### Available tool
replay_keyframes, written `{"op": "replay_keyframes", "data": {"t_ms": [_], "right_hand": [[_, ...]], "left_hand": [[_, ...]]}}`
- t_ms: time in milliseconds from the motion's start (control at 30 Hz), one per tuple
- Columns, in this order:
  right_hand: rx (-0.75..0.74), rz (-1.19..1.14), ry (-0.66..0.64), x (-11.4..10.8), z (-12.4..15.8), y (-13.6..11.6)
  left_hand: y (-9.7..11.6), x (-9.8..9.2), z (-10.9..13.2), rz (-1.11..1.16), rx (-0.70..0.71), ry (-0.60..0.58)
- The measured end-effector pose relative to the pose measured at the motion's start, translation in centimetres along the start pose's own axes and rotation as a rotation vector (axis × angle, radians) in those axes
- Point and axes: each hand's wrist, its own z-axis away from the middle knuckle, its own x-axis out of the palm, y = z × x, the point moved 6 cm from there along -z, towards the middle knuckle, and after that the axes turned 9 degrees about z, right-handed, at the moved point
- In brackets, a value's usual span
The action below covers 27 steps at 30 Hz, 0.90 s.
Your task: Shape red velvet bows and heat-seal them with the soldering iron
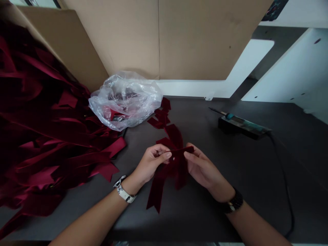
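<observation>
My left hand (151, 162) and my right hand (202, 167) pinch opposite ends of a narrow dark red velvet strip (181, 149). The strip lies across the centre of a velvet ribbon bow (164, 177), whose loops and notched tails hang below and between my hands. Further dark red velvet pieces (162, 115) lie on the dark tabletop just beyond my hands, next to a crumpled clear plastic bag (125, 100). That bag holds some red material.
A large heap of satin-sheened dark red ribbon bows (43, 123) fills the left side. At the right, a soldering iron (242, 123) rests on a black stand, with a black cable (283, 171) running toward the front. Cardboard sheets (159, 37) stand behind the dark tabletop (200, 220).
</observation>
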Motion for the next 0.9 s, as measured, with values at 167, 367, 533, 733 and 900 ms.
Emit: {"op": "replay_keyframes", "data": {"t_ms": [167, 367, 533, 733, 900], "right_hand": [[-0.059, 0.082, 0.011, 0.4, 0.1, -0.4], [-0.122, 0.223, 0.043, 0.1, -0.2, -0.3], [-0.167, 0.287, 0.060, -0.6, -0.4, 0.5], [-0.206, 0.241, 0.086, -0.5, -0.3, 1.0], [-0.211, 0.175, 0.134, -0.2, -0.1, 0.5]], "left_hand": [[-0.4, -0.3, -0.2, 0.006, -0.011, 0.011], [-1.2, -0.4, -0.1, 0.109, -0.047, 0.097], [-1.4, 0.1, 0.3, 0.183, -0.083, 0.104], [-1.0, -0.4, 0.3, 0.102, 0.047, 0.149], [-0.5, -0.4, 0.4, 0.005, 0.125, 0.146]]}}
